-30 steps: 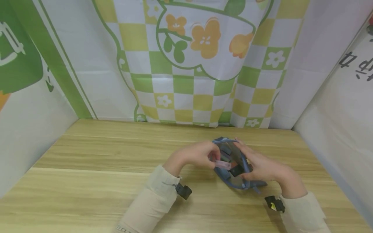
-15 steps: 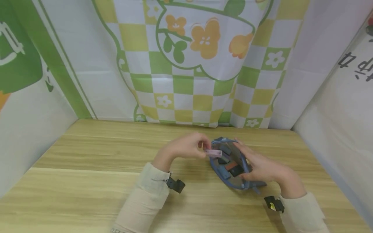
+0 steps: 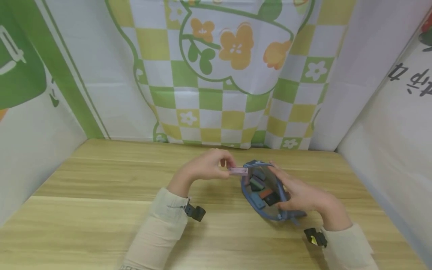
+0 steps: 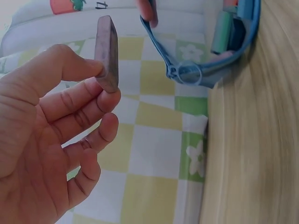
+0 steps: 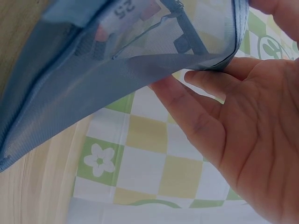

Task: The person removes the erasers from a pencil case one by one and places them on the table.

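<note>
My left hand (image 3: 207,165) pinches a small pinkish rectangular block (image 3: 239,171) between thumb and fingertips. In the left wrist view the block (image 4: 107,51) stands on edge, its other fingers loosely bent. The block is just left of the open mouth of a blue mesh zip pouch (image 3: 245,193), overlapping its rim in the head view. My right hand (image 3: 303,191) grips the pouch's right side, thumb and fingers spread along it. Inside lie several similar blocks, among them a blue one (image 3: 257,200), an orange one (image 3: 265,193), a black one (image 3: 271,198) and a green one (image 4: 222,32).
The pouch rests on a wood-grain table (image 3: 101,225). Behind the table's far edge hangs a green-and-yellow checked cloth (image 3: 212,97). White sheeting (image 3: 395,150) stands at the right side. A black strap mount (image 3: 195,213) sits at the left wrist.
My left hand has drawn the pink block out of the pouch, up and to the left. More blocks inside now show. The right hand keeps its hold on the pouch.
</note>
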`<state>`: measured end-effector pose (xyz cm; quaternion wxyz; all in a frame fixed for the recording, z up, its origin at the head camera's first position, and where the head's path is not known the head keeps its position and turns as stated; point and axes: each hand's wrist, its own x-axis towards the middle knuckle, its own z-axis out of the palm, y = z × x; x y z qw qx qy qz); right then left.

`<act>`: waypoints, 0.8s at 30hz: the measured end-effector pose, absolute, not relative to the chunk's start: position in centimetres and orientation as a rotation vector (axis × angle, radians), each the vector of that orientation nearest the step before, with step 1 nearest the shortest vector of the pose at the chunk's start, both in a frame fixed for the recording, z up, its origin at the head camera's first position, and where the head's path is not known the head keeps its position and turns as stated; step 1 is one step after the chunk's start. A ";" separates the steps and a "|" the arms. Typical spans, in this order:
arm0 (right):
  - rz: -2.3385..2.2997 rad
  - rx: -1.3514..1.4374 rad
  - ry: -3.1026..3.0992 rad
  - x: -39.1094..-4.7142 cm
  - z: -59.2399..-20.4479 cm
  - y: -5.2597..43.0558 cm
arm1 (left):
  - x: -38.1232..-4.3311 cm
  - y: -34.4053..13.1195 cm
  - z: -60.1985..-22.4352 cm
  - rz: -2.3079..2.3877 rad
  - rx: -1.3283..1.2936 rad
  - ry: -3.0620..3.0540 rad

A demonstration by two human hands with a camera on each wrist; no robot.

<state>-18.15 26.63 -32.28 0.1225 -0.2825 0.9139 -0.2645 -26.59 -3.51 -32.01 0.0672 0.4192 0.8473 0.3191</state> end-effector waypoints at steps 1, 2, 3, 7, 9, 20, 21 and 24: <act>-0.776 -0.825 2.664 -18.1 -32.3 26.7 | -26.6 -3.7 -32.1 0.962 1.258 2.557; -0.780 -0.827 2.660 -18.1 -32.3 26.7 | -26.7 -3.9 -32.2 0.961 1.253 2.563; -0.782 -0.829 2.658 -18.1 -32.4 26.7 | -26.7 -4.1 -32.2 0.962 1.245 2.567; -0.791 -0.831 2.652 -18.2 -32.4 26.7 | -26.8 -4.9 -32.4 0.966 1.221 2.582; -0.788 -0.843 2.658 -18.2 -32.4 26.7 | -26.8 -5.4 -32.5 0.972 1.219 2.586; -0.744 -0.830 2.684 -18.1 -32.2 26.6 | -27.0 -7.5 -33.3 0.938 1.196 2.648; -0.743 -0.828 2.685 -18.1 -32.3 26.6 | -27.0 -7.7 -33.4 0.927 1.188 2.658; -0.736 -0.843 2.700 -18.1 -32.3 26.6 | -27.2 -8.2 -33.5 0.893 1.168 2.679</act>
